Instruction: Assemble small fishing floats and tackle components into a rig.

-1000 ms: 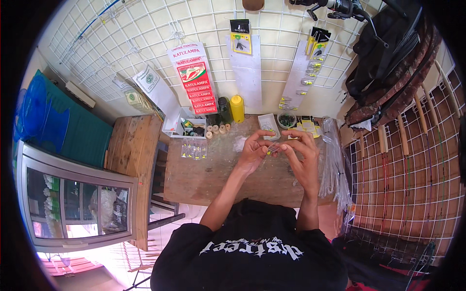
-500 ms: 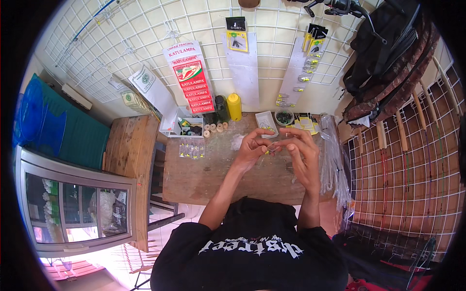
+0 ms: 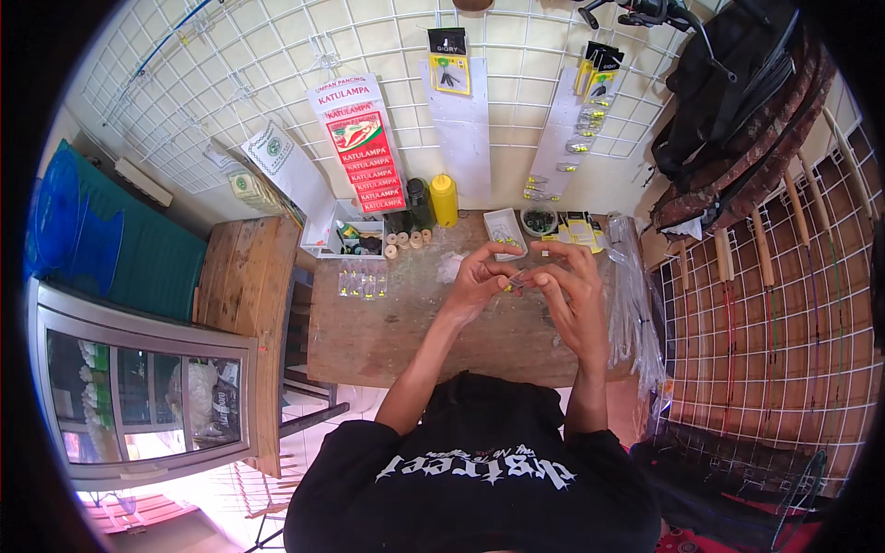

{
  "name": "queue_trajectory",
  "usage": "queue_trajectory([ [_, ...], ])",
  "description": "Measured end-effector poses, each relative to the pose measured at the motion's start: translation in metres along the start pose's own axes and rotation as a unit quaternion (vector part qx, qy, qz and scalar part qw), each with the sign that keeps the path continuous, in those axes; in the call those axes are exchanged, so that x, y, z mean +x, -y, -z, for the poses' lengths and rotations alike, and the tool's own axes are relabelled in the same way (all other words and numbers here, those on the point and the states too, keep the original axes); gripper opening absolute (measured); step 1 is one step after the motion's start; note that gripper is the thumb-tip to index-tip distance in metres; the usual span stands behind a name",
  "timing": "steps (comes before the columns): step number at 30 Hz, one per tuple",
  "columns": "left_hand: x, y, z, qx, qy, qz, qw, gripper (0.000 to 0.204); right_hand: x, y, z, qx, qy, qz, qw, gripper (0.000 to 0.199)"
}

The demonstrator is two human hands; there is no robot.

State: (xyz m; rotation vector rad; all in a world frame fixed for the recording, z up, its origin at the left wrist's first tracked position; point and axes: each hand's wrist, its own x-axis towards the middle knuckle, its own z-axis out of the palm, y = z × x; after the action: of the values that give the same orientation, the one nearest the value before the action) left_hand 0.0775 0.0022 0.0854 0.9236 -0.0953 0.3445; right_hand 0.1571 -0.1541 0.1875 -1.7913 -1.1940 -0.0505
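Over the wooden table [image 3: 396, 341], both hands meet around a small clear plastic packet with a bit of yellow [image 3: 513, 285]; what it contains is too small to make out. My left hand [image 3: 478, 284] pinches it between closed thumb and fingers. My right hand [image 3: 579, 293] is closed on its other side, thumb and fingertips at its edge. Just beyond the fingers stands a white tray [image 3: 492, 224] with small yellow pieces. Beside that tray are a round tub of dark green things [image 3: 539, 221] and several yellow packets [image 3: 581, 229].
On the table's left lie clear packets with yellow bits [image 3: 364, 280], several thread spools [image 3: 408, 241] and a white box [image 3: 323, 241]. A yellow squeeze bottle [image 3: 444, 203] stands behind. Clear plastic strips [image 3: 636, 313] hang over the right edge. White wire grid [image 3: 525, 55] covers the wall.
The fingers of my right hand have shifted slightly around the small packet. Both hands otherwise keep their place, and the view has moved a little.
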Motion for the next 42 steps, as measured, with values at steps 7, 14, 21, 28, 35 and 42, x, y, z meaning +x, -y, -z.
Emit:
queue_trajectory([
  [7,0.001,0.001,-0.001,0.006,0.002,-0.003,1.000,0.052,0.001,-0.003,-0.003,-0.014,0.037,0.012,0.999,0.018],
  [14,-0.002,0.006,-0.003,-0.042,-0.009,0.010,0.999,0.052,0.001,-0.004,0.000,0.082,0.050,-0.029,0.995,0.021],
  [21,-0.005,0.009,-0.012,-0.060,-0.041,0.035,0.997,0.053,-0.002,-0.015,-0.005,0.134,0.017,-0.051,0.989,0.019],
  [28,-0.008,0.009,-0.016,-0.036,-0.040,0.052,0.997,0.055,-0.006,-0.016,-0.008,0.100,0.052,-0.055,0.992,0.017],
  [35,-0.017,0.010,-0.022,-0.055,-0.065,0.050,0.995,0.052,-0.010,-0.011,-0.007,0.161,0.007,-0.077,0.984,0.018],
  [42,-0.019,0.012,-0.024,-0.051,-0.052,0.062,0.995,0.052,-0.015,-0.020,-0.005,0.114,0.047,-0.042,0.992,0.024],
])
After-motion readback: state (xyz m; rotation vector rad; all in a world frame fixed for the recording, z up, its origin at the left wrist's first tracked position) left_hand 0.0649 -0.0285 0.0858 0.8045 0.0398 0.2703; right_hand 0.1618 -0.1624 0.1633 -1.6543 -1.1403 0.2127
